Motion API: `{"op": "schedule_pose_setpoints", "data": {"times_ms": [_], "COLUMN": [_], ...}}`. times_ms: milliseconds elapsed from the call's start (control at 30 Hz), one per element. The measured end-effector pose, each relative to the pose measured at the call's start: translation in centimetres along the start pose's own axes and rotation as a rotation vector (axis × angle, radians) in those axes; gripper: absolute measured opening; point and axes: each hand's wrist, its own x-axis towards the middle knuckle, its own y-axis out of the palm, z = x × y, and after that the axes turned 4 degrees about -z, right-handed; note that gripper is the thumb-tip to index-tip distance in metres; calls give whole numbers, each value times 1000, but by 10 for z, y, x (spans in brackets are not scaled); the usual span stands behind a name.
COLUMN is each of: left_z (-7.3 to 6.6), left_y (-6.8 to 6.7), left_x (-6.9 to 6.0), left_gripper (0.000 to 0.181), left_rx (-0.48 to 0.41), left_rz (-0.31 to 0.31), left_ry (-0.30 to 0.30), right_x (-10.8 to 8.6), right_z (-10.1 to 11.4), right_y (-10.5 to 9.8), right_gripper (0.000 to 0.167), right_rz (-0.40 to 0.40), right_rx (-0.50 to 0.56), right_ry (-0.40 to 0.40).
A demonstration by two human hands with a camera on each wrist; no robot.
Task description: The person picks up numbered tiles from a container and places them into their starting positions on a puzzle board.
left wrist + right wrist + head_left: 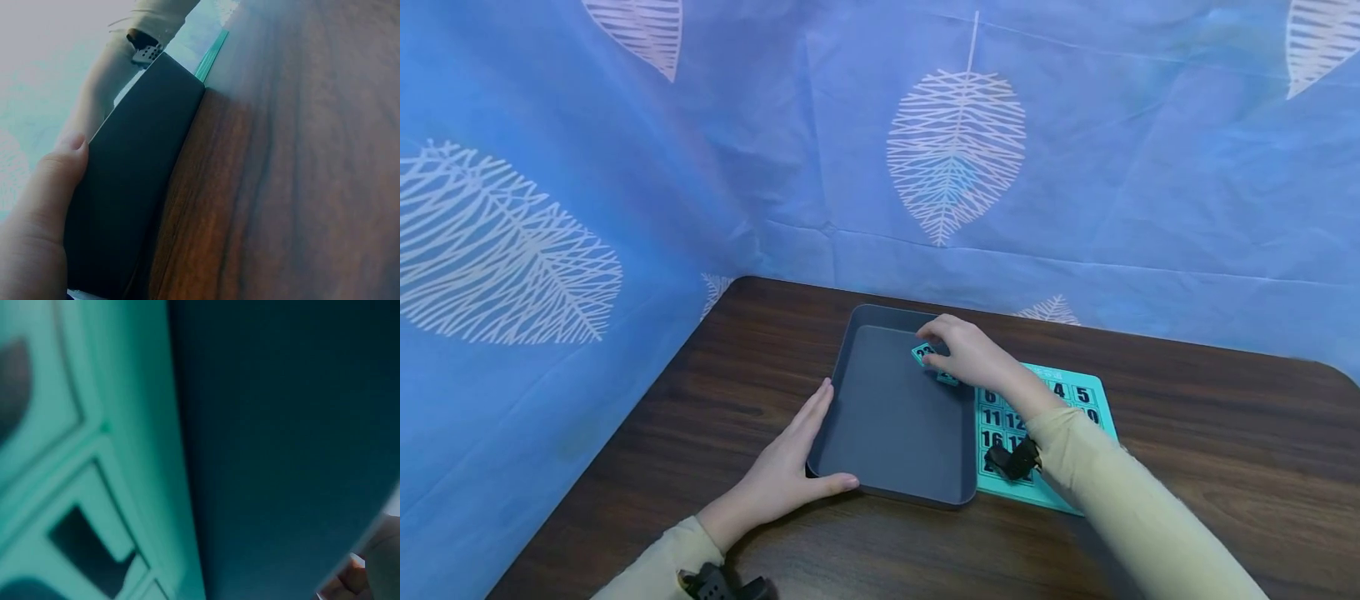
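A dark grey rectangular tray (895, 433) lies on the table. My left hand (782, 471) rests against its near left corner, straight fingers along the left side and thumb along the front edge; the left wrist view shows the thumb (62, 165) on the tray's wall (134, 175). Over the tray's far right part, my right hand (966, 350) pinches a small teal number tile (921, 355) between thumb and index finger. Another teal tile (947, 379) lies below that hand, partly covered. In the right wrist view only the tray's side (281, 425) and teal board show large.
A teal board (1037, 497) printed with black numbers in a grid lies against the tray's right side, partly under my right forearm. The dark wooden table (1210, 450) reaches back to a blue cloth (1112, 167) with white leaf prints.
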Motion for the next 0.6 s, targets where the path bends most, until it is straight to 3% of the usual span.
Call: {"op": "schedule_pose_setpoints", "data": {"times_ms": [333,600], "left_z": [-1,0], "left_y": [0,0], "left_x": [0,0], "left_gripper": [107,108], "left_rx": [4,2], "left_rz": [3,1], "left_ry": [-7,-4], "right_x": [10,9], "right_z": [-6,-7], "right_y": [13,17], "right_gripper": [46,34], "right_rz": [176,155], "right_rx": [-121,-152], "right_ry": [18,-4]}}
